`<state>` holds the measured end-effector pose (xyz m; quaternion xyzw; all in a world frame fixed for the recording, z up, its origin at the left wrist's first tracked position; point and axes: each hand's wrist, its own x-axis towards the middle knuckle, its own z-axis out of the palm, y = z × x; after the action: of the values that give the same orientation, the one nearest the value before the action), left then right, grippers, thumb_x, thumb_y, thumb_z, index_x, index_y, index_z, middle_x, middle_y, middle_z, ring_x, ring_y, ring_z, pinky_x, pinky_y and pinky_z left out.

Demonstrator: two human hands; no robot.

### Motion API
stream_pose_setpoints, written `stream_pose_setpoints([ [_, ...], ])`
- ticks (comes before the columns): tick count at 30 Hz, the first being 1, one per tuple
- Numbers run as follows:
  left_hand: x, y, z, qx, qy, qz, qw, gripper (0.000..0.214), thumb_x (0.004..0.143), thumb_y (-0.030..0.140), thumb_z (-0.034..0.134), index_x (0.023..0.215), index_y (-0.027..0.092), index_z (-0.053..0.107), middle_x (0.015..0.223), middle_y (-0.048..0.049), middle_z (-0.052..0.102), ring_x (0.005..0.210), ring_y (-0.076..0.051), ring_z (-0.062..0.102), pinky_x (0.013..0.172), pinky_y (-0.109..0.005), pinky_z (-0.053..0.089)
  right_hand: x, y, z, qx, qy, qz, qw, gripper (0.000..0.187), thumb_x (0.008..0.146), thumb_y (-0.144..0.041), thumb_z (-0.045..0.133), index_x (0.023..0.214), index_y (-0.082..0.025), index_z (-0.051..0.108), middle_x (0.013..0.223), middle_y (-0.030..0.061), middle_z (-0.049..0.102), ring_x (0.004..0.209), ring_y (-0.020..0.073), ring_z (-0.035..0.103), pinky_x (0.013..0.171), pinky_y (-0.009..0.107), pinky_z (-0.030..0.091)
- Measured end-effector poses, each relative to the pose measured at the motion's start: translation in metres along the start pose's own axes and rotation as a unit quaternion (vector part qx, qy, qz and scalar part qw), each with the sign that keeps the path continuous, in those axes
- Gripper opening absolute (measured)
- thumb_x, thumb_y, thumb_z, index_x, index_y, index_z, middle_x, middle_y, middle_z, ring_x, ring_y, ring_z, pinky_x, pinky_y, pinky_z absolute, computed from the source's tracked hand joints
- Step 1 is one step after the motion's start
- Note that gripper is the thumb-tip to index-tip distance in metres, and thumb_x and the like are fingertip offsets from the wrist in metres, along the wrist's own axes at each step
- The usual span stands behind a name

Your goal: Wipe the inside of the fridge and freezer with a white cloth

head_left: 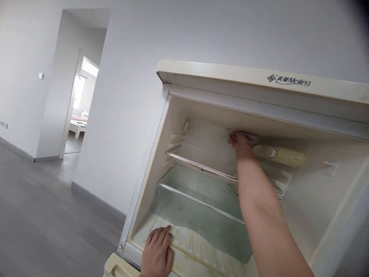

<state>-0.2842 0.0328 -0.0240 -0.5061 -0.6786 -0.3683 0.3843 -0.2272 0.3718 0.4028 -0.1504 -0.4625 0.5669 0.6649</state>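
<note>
My right hand (238, 139) reaches deep into an open refrigerator (230, 71), up where its back wall meets its ceiling. The fingers are closed on a white cloth (251, 136), which shows on both sides of the hand and touches the inside surface. Just right of that hand is the cream lamp housing (291, 156) with a round dial (271, 152). Low at the front, my left hand (158, 248) lies with its fingers laid over the front edge of the refrigerator's floor, holding nothing. My right forearm hides part of the shelves.
Two glass shelves with trimmed front edges, an upper shelf (201, 166) and a lower shelf (198, 200), cross the interior below my right arm. A cream lower door (119, 265) juts out at the bottom. To the left are grey flooring (43, 207) and a doorway (75, 104).
</note>
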Motion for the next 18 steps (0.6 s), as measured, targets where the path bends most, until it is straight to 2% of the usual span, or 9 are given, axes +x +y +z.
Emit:
stream_pose_setpoints([
  [3,0.001,0.0,0.0,-0.016,0.016,-0.016,1.0,0.028,0.069,0.015,0.048,0.094,0.023,0.06,0.11,-0.0009,0.07,0.096,-0.022,0.06,0.09,-0.037,0.043,-0.014,0.01,0.031,0.012,-0.022,0.035,0.999,0.021,0.071,-0.006,0.058,0.063,-0.02,0.044,0.06,-0.0076,0.053,0.054,0.0064,0.053,0.054,0.019,0.05],
  [6,0.0,-0.004,0.0,0.0,-0.013,0.012,1.0,0.031,0.069,0.015,0.05,0.097,0.023,0.059,0.113,-0.0015,0.069,0.096,-0.022,0.06,0.088,-0.036,0.044,-0.032,0.021,0.067,0.013,-0.06,0.061,0.996,0.022,0.069,-0.002,0.056,0.065,-0.02,0.043,0.061,-0.0083,0.053,0.056,0.0055,0.053,0.056,0.018,0.05],
  [9,-0.002,-0.009,0.001,0.023,-0.034,0.04,0.998,0.034,0.068,0.015,0.051,0.101,0.022,0.058,0.115,-0.0023,0.068,0.098,-0.022,0.061,0.087,-0.036,0.045,-0.053,0.034,0.105,0.01,-0.113,0.083,0.99,0.022,0.067,-0.002,0.054,0.067,-0.022,0.045,0.063,-0.0078,0.054,0.059,0.0059,0.053,0.06,0.019,0.05],
  [13,-0.003,-0.008,0.001,0.026,-0.031,0.034,0.999,0.034,0.069,0.014,0.05,0.1,0.022,0.058,0.114,-0.0027,0.069,0.098,-0.022,0.061,0.088,-0.036,0.045,-0.081,0.049,0.149,0.012,-0.189,0.102,0.977,0.017,0.069,-0.009,0.059,0.073,-0.022,0.05,0.072,-0.0051,0.059,0.067,0.0078,0.057,0.064,0.022,0.053],
  [16,-0.002,-0.004,0.001,0.01,-0.018,0.013,1.0,0.033,0.068,0.014,0.049,0.099,0.022,0.059,0.112,-0.0024,0.069,0.097,-0.022,0.06,0.088,-0.037,0.044,-0.093,0.054,0.162,0.017,-0.217,0.109,0.97,0.015,0.071,-0.013,0.061,0.076,-0.023,0.051,0.078,-0.0039,0.061,0.073,0.0091,0.059,0.067,0.023,0.053],
  [18,-0.001,-0.001,0.001,-0.007,-0.002,-0.007,1.0,0.031,0.068,0.014,0.049,0.096,0.023,0.059,0.111,-0.0016,0.07,0.097,-0.022,0.06,0.089,-0.037,0.044,-0.093,0.051,0.158,0.016,-0.218,0.108,0.97,0.014,0.071,-0.014,0.062,0.077,-0.023,0.052,0.08,-0.0036,0.062,0.075,0.0094,0.06,0.067,0.023,0.053],
])
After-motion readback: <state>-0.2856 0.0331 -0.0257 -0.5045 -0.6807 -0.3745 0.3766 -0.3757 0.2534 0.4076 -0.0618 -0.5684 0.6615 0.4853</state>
